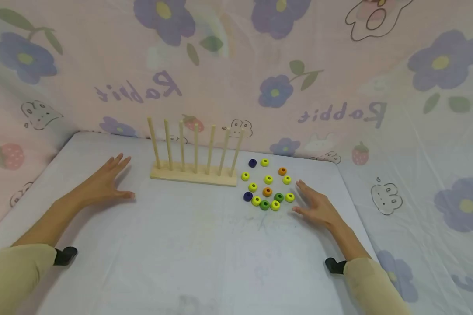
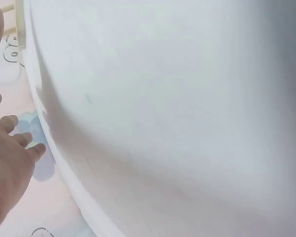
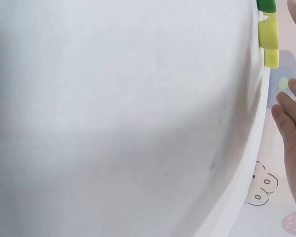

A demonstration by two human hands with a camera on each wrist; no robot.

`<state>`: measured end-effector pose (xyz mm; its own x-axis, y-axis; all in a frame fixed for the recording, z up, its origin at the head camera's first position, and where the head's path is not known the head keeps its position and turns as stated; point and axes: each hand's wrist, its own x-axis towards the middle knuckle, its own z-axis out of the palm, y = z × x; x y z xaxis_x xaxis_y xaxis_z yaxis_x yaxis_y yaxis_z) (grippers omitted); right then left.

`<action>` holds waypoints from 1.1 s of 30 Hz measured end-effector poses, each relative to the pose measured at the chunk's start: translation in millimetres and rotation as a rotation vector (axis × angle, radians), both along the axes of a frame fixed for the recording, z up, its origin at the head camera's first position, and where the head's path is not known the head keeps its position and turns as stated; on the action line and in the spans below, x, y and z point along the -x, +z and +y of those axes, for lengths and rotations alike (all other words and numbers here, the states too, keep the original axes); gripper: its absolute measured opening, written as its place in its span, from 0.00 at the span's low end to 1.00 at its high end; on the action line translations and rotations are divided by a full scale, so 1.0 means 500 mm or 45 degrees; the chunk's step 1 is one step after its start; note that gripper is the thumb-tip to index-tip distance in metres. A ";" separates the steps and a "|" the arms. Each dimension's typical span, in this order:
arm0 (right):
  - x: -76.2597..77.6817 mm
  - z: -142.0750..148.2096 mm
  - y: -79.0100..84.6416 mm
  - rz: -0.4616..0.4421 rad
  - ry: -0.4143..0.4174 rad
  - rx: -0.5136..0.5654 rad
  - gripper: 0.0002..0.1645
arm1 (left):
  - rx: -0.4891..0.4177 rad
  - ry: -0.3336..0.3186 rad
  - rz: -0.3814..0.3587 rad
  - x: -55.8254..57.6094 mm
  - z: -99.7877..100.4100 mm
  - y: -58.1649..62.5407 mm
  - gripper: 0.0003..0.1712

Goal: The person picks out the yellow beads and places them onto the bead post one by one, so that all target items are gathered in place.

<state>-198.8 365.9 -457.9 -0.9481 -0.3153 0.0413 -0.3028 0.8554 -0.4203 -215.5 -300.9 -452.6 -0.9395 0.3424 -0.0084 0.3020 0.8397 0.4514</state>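
A pale wooden rack [image 1: 193, 176] with a row of several upright pegs [image 1: 196, 148] stands toward the back of the table, its pegs bare. To its right lie several loose beads in yellow [image 1: 268, 179], orange [image 1: 282, 171], green [image 1: 265, 205] and dark blue [image 1: 248, 196], each with a hole. My left hand [image 1: 107, 183] is left of the rack, fingers spread and thumb apart, holding nothing. My right hand [image 1: 317, 205] hovers just right of the beads, thumb and fingers parted, also holding nothing. In the right wrist view, a yellow bead [image 3: 268, 34] shows near that hand's fingers [image 3: 285, 121].
A white cloth covers the table [image 1: 173, 253], with faint marks in front of the beads. Behind and beside it hangs a curtain [image 1: 220, 65] printed with flowers, rabbits and strawberries. Dark wrist straps [image 1: 65, 256] show at the cuffs of both light sleeves [image 1: 20, 275].
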 end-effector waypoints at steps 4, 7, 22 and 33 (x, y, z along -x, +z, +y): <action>0.006 -0.008 0.003 0.035 0.014 0.110 0.53 | -0.028 -0.023 0.004 0.012 0.005 -0.001 0.72; 0.010 -0.013 -0.001 0.039 0.024 0.184 0.50 | -0.047 -0.035 0.033 0.016 0.005 -0.003 0.72; 0.019 -0.023 0.002 -0.210 -0.072 0.658 0.33 | -0.341 0.072 -0.074 0.042 0.038 0.007 0.61; 0.024 -0.028 -0.005 -0.288 -0.118 0.583 0.27 | -0.562 0.031 -0.203 0.059 0.058 0.005 0.53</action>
